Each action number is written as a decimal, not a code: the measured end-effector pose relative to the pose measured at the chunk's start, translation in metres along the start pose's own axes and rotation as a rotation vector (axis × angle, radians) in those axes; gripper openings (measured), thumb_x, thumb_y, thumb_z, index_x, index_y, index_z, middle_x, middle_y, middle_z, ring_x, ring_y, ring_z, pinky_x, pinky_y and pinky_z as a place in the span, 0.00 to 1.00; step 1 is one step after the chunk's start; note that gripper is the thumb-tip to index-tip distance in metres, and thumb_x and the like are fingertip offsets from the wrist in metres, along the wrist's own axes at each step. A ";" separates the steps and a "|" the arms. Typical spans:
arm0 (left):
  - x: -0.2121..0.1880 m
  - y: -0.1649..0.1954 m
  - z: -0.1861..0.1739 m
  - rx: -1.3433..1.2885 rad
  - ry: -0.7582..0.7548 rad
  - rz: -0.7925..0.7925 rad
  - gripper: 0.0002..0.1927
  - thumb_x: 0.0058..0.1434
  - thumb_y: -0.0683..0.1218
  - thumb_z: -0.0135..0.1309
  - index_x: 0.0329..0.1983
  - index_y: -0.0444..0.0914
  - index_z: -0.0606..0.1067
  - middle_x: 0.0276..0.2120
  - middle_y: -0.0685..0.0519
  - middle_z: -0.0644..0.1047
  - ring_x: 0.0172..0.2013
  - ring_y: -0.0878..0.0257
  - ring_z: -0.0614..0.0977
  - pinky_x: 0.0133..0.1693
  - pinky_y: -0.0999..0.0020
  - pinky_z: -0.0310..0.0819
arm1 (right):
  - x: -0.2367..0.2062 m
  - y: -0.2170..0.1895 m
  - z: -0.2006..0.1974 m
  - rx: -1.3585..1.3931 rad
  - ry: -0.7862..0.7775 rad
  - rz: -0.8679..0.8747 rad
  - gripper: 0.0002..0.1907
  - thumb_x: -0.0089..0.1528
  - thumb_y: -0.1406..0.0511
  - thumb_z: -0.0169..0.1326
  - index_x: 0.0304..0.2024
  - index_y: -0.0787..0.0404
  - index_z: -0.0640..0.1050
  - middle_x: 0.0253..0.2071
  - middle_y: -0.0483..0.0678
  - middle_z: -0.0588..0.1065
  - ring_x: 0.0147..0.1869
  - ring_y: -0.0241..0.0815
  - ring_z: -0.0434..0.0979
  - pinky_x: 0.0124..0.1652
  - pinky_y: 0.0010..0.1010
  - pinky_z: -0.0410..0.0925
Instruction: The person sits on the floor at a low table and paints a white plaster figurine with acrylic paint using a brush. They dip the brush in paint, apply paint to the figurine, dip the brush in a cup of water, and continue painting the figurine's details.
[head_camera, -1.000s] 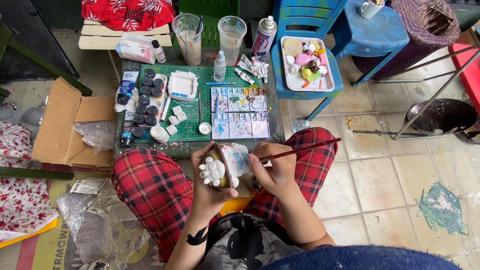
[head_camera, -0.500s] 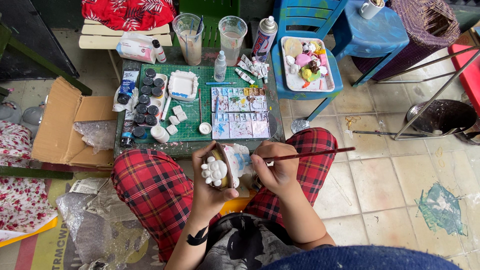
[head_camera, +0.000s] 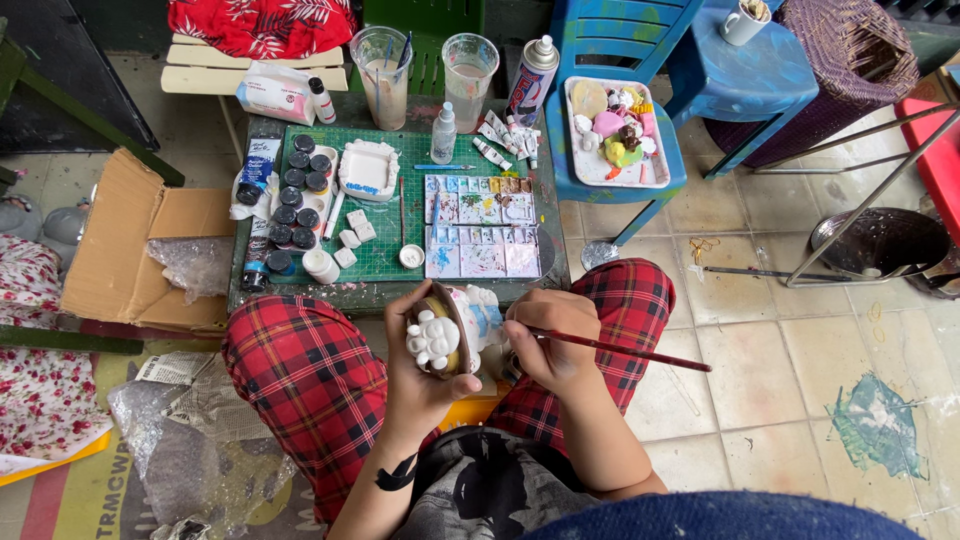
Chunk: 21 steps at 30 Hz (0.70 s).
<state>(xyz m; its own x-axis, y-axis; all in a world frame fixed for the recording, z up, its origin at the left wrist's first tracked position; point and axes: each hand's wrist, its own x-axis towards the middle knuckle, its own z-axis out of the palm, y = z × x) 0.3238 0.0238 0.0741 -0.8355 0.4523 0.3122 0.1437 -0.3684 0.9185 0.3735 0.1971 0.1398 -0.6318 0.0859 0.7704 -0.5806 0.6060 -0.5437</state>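
Head view: we cup a white plaster figurine (head_camera: 445, 335) in our left hand (head_camera: 425, 385), fingers wrapped round its base. At three o'clock, our right hand (head_camera: 550, 340) pinches a paintbrush (head_camera: 620, 350). We judge the figurine rigid, brittle, fairly light; best gripped by the base.

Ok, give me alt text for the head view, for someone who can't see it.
Seated person in red plaid trousers holds a white figurine in the left hand and a paintbrush in the right hand. In front, a low table carries a palette, paint jars and two cups.
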 end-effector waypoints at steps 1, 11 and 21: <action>0.000 0.000 0.000 0.014 0.003 0.005 0.60 0.48 0.72 0.67 0.72 0.35 0.55 0.60 0.48 0.70 0.61 0.60 0.75 0.63 0.64 0.72 | 0.000 0.000 0.000 -0.010 -0.021 0.002 0.06 0.63 0.73 0.57 0.34 0.63 0.71 0.25 0.48 0.73 0.26 0.44 0.76 0.29 0.30 0.68; -0.001 -0.003 0.001 0.027 0.019 -0.005 0.61 0.48 0.72 0.68 0.72 0.35 0.55 0.58 0.50 0.70 0.58 0.62 0.75 0.60 0.66 0.73 | -0.002 0.000 0.000 -0.040 -0.057 0.027 0.06 0.61 0.74 0.57 0.33 0.64 0.72 0.24 0.49 0.73 0.25 0.45 0.76 0.29 0.31 0.68; 0.002 -0.001 0.001 0.022 0.019 -0.011 0.61 0.47 0.74 0.66 0.72 0.35 0.55 0.59 0.48 0.70 0.61 0.60 0.75 0.62 0.64 0.73 | -0.001 0.000 0.002 0.001 -0.076 0.043 0.08 0.60 0.74 0.59 0.33 0.63 0.72 0.24 0.48 0.73 0.24 0.44 0.76 0.27 0.30 0.67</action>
<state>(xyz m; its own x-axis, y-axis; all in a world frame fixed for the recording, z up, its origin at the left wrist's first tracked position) 0.3220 0.0257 0.0736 -0.8472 0.4405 0.2971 0.1455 -0.3455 0.9271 0.3732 0.1955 0.1378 -0.6933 0.0516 0.7188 -0.5528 0.6019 -0.5763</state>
